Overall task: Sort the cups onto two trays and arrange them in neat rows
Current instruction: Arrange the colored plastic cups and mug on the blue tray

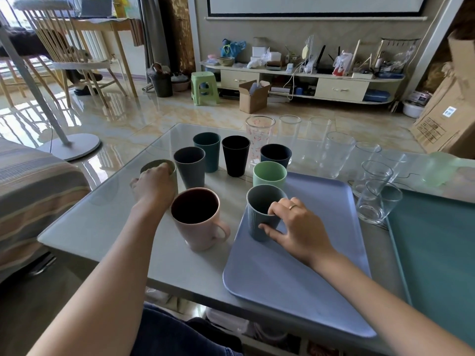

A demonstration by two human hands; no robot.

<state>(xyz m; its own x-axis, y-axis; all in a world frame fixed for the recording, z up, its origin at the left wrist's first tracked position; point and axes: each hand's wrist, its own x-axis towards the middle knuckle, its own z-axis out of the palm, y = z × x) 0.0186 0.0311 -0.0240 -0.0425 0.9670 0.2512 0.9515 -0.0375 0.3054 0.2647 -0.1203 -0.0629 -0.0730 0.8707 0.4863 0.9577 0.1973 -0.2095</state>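
Your right hand grips the grey cup on the blue tray, starting a row; your left hand clasps the olive cup, next to go.

Table carries cups, glasses, two trays.

teal tray cut off right, olive cup mostly hidden

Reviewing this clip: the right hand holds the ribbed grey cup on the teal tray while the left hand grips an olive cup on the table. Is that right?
Not quite. The head view shows the right hand holding the ribbed grey cup on the lavender tray, not the teal tray. The left hand does grip the olive cup on the table.
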